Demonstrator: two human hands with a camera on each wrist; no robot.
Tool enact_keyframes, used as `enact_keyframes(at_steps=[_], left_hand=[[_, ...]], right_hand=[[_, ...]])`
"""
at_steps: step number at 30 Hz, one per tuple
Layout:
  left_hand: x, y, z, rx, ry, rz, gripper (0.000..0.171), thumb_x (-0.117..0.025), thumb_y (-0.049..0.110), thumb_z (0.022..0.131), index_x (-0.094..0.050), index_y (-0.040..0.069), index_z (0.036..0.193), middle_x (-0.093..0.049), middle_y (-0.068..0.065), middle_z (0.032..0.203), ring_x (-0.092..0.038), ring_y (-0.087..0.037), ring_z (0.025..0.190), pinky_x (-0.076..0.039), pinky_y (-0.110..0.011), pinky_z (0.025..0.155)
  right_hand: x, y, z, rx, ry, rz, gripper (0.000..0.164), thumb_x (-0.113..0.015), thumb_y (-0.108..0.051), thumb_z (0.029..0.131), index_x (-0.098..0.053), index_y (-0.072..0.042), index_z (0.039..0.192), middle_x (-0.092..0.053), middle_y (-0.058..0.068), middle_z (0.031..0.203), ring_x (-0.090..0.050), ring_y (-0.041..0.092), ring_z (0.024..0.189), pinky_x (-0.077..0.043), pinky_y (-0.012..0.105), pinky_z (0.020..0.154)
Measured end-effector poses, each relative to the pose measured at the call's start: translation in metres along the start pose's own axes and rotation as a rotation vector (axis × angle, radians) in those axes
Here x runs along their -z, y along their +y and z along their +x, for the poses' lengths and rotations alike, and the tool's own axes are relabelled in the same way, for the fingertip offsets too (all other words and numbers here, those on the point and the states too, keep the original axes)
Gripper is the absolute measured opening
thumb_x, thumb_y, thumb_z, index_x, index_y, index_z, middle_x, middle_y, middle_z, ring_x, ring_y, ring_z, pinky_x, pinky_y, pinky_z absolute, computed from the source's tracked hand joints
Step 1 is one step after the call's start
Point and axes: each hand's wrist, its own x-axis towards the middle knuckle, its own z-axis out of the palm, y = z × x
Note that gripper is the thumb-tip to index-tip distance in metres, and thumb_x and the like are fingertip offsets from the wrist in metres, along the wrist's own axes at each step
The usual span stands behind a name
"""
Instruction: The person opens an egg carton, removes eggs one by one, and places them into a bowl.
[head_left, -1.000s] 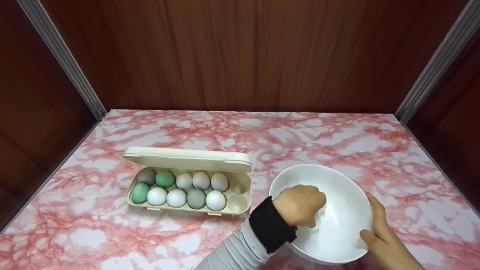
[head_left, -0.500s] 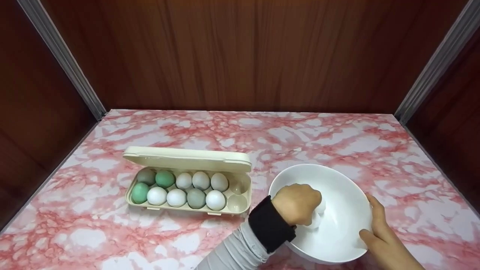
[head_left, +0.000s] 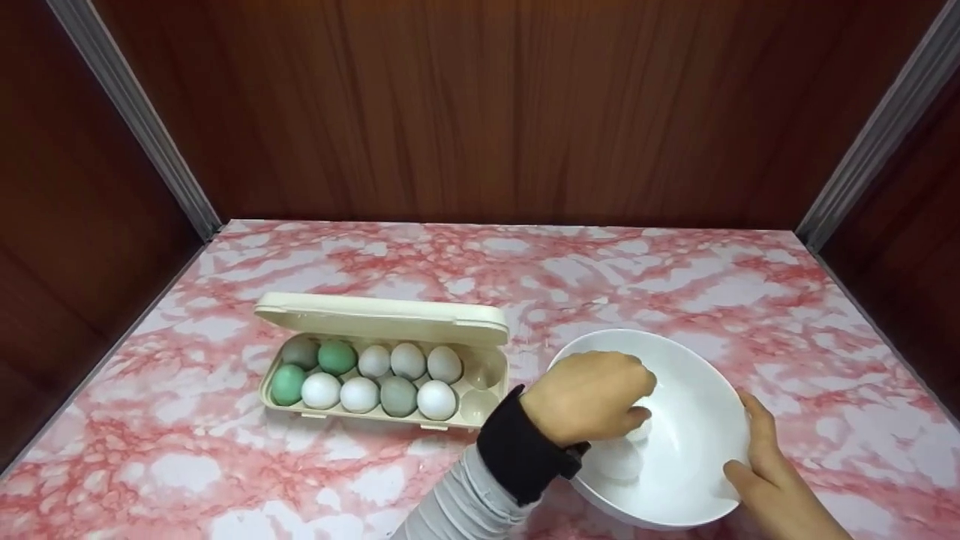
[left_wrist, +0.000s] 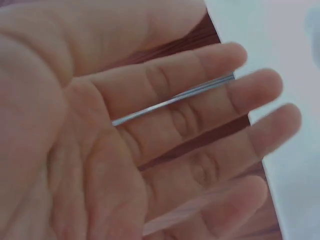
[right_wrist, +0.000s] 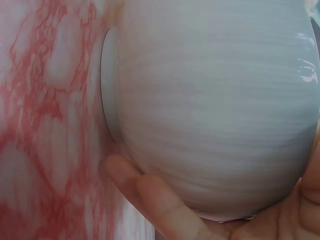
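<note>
A round glossy-white bowl [head_left: 694, 420], probably slippery, is being rim-gripped by the right hand [head_left: 769, 463], the left hand [head_left: 589, 395] being spread

Head view down onto bowl [head_left: 694, 420]

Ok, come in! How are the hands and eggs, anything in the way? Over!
Left hand: over bowl, fingers extended, nothing held. Right hand: holding bowl's side. Ten eggs in carton; pale egg shape in bowl. Left hand partly blocks view.
</note>
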Motion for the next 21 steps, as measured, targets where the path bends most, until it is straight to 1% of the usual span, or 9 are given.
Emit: enact_keyframes(at_steps=[1,3,4,7,9,12,16,17,21], left_hand=[[0.002,-0.001,-0.002,-0.008,0.010,-0.001,0.010,-0.066,0.027,0.092,-0.068,0.018,0.088,-0.064,0.008,0.084,-0.058,-0.006,0.075,-0.047,-0.024,0.065],[0.005,-0.004,-0.005,-0.020,0.026,-0.001,0.010,-0.065,0.027,0.093,-0.069,0.018,0.091,-0.065,0.008,0.087,-0.060,-0.007,0.078,-0.049,-0.024,0.067],[0.007,-0.005,-0.007,-0.022,0.030,-0.004,0.011,-0.065,0.027,0.094,-0.069,0.017,0.093,-0.066,0.007,0.089,-0.062,-0.008,0.080,-0.050,-0.024,0.067],[0.012,-0.009,-0.014,-0.026,0.051,-0.006,0.013,-0.063,0.027,0.095,-0.070,0.018,0.099,-0.067,0.007,0.094,-0.064,-0.009,0.085,-0.051,-0.025,0.069],[0.014,-0.012,-0.019,-0.032,0.063,-0.015,0.014,-0.063,0.027,0.095,-0.071,0.017,0.102,-0.068,0.006,0.097,-0.065,-0.009,0.087,-0.052,-0.025,0.070],[0.017,-0.017,-0.026,-0.040,0.078,-0.021,0.017,-0.063,0.027,0.096,-0.071,0.017,0.106,-0.069,0.005,0.100,-0.066,-0.009,0.089,-0.052,-0.024,0.072],[0.019,-0.026,-0.034,-0.032,0.085,-0.027,0.016,-0.063,0.026,0.096,-0.071,0.015,0.103,-0.069,0.003,0.098,-0.066,-0.010,0.085,-0.052,-0.024,0.070],[0.020,-0.029,-0.036,-0.025,0.084,-0.031,0.015,-0.063,0.026,0.096,-0.071,0.015,0.102,-0.069,0.003,0.096,-0.065,-0.010,0.083,-0.051,-0.024,0.069],[0.020,-0.038,-0.046,-0.002,0.098,-0.006,0.013,-0.063,0.026,0.095,-0.071,0.015,0.098,-0.067,0.003,0.093,-0.064,-0.011,0.078,-0.051,-0.026,0.065]], right_hand=[[0.000,0.000,0.000,0.000,-0.002,0.011,0.082,-0.034,0.011,0.089,0.013,-0.011,0.153,0.001,0.026,0.154,-0.027,0.046,0.130,-0.052,0.036,0.083],[-0.001,-0.002,0.000,-0.004,-0.007,0.034,0.082,-0.033,0.012,0.090,0.015,-0.010,0.153,0.003,0.027,0.154,-0.028,0.047,0.129,-0.054,0.040,0.084],[-0.002,-0.004,0.000,-0.008,-0.010,0.045,0.081,-0.032,0.012,0.090,0.015,-0.010,0.152,0.004,0.027,0.154,-0.029,0.048,0.129,-0.054,0.040,0.083],[-0.003,-0.006,0.000,-0.024,-0.027,0.109,0.081,-0.030,0.012,0.090,0.017,-0.011,0.152,0.007,0.028,0.152,-0.028,0.053,0.128,-0.054,0.049,0.082],[-0.003,-0.006,0.000,-0.030,-0.026,0.110,0.081,-0.030,0.012,0.090,0.017,-0.012,0.152,0.006,0.028,0.153,-0.029,0.053,0.128,-0.054,0.047,0.082],[-0.002,-0.003,0.001,-0.018,-0.023,0.090,0.081,-0.030,0.013,0.089,0.016,-0.012,0.152,0.006,0.027,0.153,-0.026,0.052,0.128,-0.053,0.037,0.080],[0.000,0.003,0.001,0.020,-0.003,0.019,0.082,-0.033,0.013,0.089,0.014,-0.010,0.153,0.004,0.028,0.154,-0.024,0.050,0.128,-0.051,0.027,0.078],[0.001,0.004,0.001,0.016,0.004,0.004,0.082,-0.034,0.012,0.090,0.013,-0.012,0.153,0.002,0.026,0.154,-0.028,0.046,0.127,-0.051,0.027,0.078],[0.001,0.006,0.002,0.011,0.008,-0.019,0.082,-0.035,0.011,0.091,0.013,-0.013,0.153,0.001,0.024,0.155,-0.031,0.045,0.128,-0.052,0.030,0.079]])
